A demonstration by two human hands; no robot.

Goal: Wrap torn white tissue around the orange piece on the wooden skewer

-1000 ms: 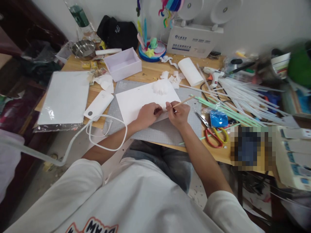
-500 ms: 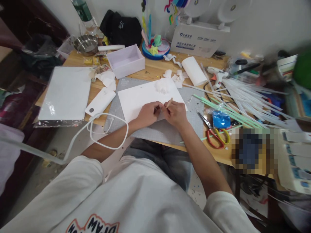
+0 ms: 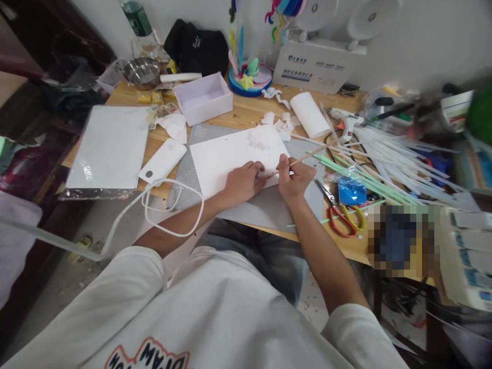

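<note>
My right hand (image 3: pixel 295 177) is closed around a thin wooden stick (image 3: pixel 318 151), whose far end slants up to the right. The stick's lower end reaches toward my left hand (image 3: pixel 245 180), which has its fingers curled in a pinch. Something small and whitish shows at those fingertips, too small to name. Both hands are over a white sheet (image 3: pixel 215 159) on a grey cutting mat (image 3: pixel 180 177). A fluffy white clump (image 3: pixel 260 137) lies on the sheet's upper right part.
Red-and-yellow-handled scissors (image 3: pixel 341 218) lie right of the mat, near a glue gun (image 3: pixel 348 123) and many translucent sticks (image 3: pixel 395 169). A white roll (image 3: pixel 309 115) and a lilac box (image 3: pixel 203 100) stand behind. A white device (image 3: pixel 163 161) with a looping cable (image 3: pixel 202 205) is left.
My right hand has moved right, away from my left, and the stick now shows at length between them. My left hand has shifted slightly; the camera view has moved a little.
</note>
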